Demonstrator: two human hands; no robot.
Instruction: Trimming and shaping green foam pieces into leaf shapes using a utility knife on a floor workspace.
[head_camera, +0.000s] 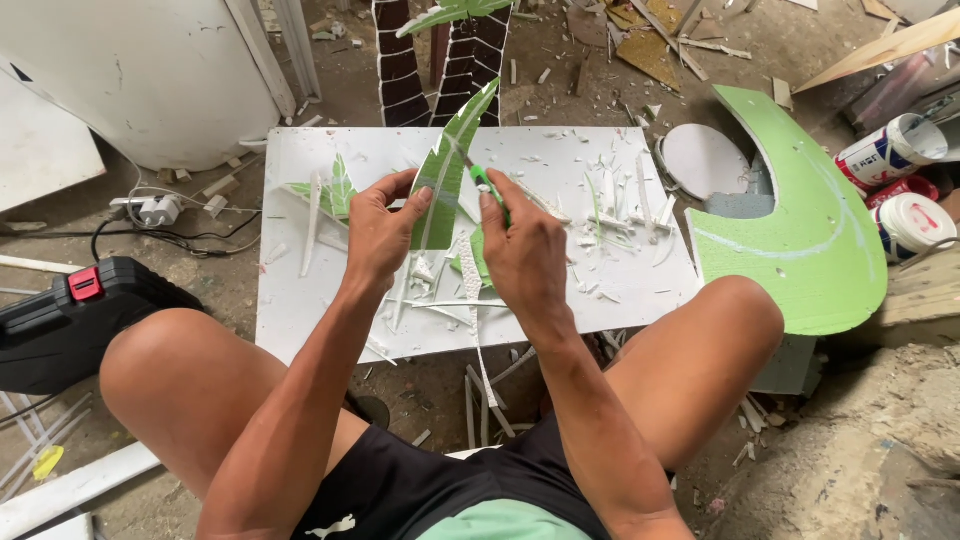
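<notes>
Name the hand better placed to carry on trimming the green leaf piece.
Probably right: the right hand grips the green knife against the leaf piece, while the left hand steadies it.

Three labelled cans, white with red and blue, lie on the floor at far right.

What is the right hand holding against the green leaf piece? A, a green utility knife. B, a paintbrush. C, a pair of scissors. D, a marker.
A: the right hand grips a green utility knife with its blade on the edge of the leaf piece, which the left hand steadies over the white board.
</notes>
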